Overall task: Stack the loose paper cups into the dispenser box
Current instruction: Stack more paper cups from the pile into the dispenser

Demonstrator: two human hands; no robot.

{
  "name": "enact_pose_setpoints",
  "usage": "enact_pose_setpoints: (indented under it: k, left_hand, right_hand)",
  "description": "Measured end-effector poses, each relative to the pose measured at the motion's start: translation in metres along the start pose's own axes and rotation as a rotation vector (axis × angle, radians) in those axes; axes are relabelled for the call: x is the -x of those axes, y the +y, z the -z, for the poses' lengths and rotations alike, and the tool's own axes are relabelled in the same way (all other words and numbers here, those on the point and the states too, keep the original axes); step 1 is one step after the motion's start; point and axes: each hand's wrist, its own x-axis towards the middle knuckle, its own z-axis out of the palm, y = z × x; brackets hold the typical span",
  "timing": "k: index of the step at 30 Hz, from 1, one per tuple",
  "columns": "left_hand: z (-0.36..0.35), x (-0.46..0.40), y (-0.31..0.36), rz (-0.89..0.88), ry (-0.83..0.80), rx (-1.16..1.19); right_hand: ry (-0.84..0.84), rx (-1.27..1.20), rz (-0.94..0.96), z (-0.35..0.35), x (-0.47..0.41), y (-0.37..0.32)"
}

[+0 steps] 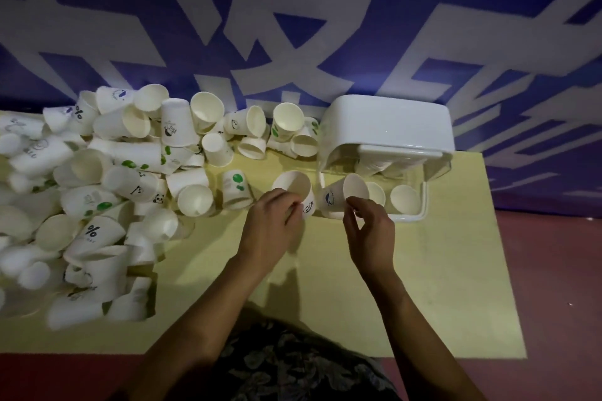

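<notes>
Left hand [272, 225] pinching panda-print cup [298, 190], right hand [369, 231] pinching blue-print cup [345, 195] beside white dispenser box [387, 127], loose cup pile [97, 179] on yellow table [423, 270].

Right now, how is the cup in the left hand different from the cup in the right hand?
The left hand holds a cup with a small panda picture; the right hand holds a cup with a blue mark. The left cup is over the yellow table; the right cup is at the dispenser box opening. Both are white paper cups, tipped with open mouths showing.

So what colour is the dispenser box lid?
White, seen in the head view: the dispenser box lid.
</notes>
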Motion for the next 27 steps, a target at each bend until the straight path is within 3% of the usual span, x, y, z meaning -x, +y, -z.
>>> enact_pose_setpoints:
  k: [5, 11, 22, 27]
  left_hand:
    - [-0.047, -0.015, 0.044, -0.064, -0.065, 0.033]
    - [-0.105, -0.032, 0.075, -0.092, -0.136, 0.009]
    - [-0.174, -0.049, 0.062, 0.012, -0.289, -0.183]
    - [-0.19, -0.056, 0.053, 0.108, -0.371, -0.27]
  right_hand:
    - [0.106, 0.05, -0.072, 0.039, 0.0, 0.05]
    - [0.103, 0.132, -0.114, 0.077, -0.014, 0.098]
    - [-0.239, 0.27, -0.026, 0.062, -0.038, 0.16]
    - [-0.288, 0.335, 0.025, 0.054, -0.054, 0.171]
